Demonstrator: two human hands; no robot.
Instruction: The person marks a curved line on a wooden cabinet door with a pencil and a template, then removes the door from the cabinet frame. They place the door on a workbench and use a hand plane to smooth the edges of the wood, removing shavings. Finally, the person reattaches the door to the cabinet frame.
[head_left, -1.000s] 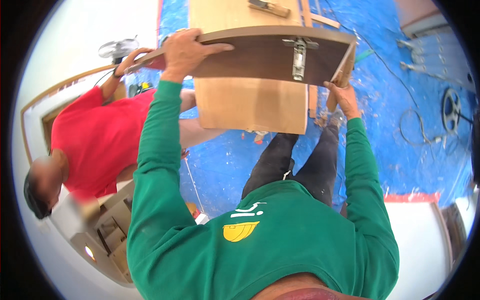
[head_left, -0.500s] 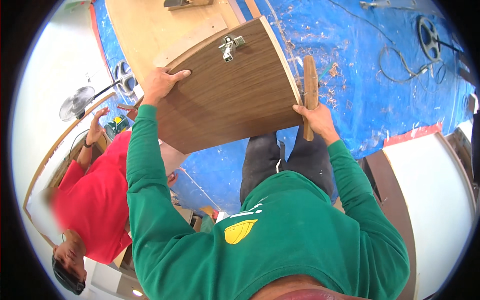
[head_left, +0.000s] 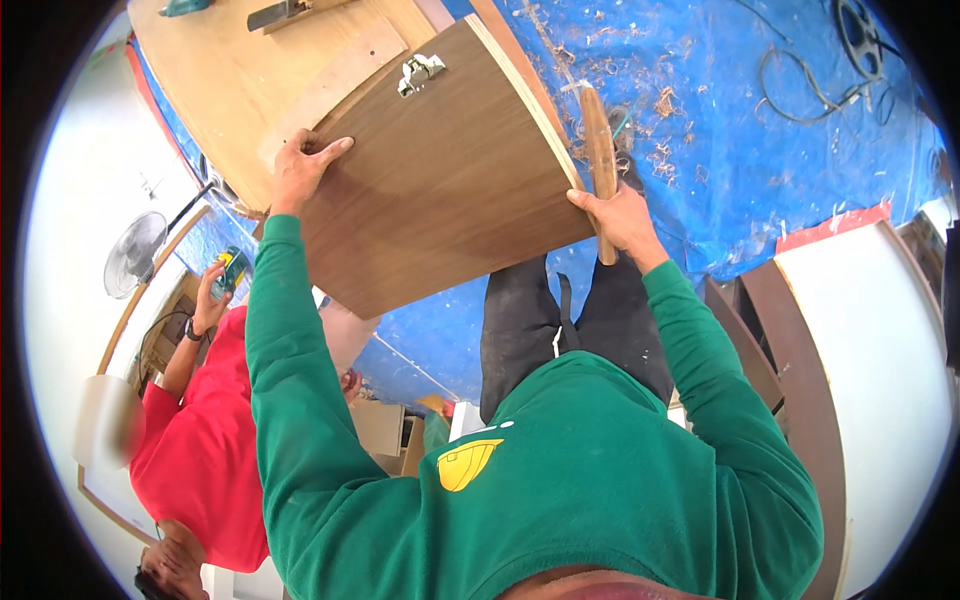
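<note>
A brown wood-grain cabinet door (head_left: 430, 190), gently curved and pale along its edge, is tilted in front of me between my hands. Near its far edge sits a metal cup hinge (head_left: 420, 73). My left hand (head_left: 303, 170) grips the door's left edge, thumb on its face and fingers hidden behind. At the near right corner, my right hand (head_left: 622, 215) has its thumb against the door edge. That same hand is closed round a long, flat wooden handle (head_left: 598, 150), which stands upright beside the door; a pale tip shows at its far end.
Beyond the door is a light wooden work table (head_left: 230, 90) bearing a hand plane (head_left: 278, 14). A blue tarp (head_left: 720, 130) with scattered shavings covers the floor. At left, a co-worker in a red shirt (head_left: 210, 420) has one hand at a green and yellow tool (head_left: 232, 268). A cable (head_left: 800, 90) lies at far right.
The door has shifted slightly left with both my hands, and the wooden handle has moved along with it. The co-worker's raised hand has come to the green and yellow tool.
</note>
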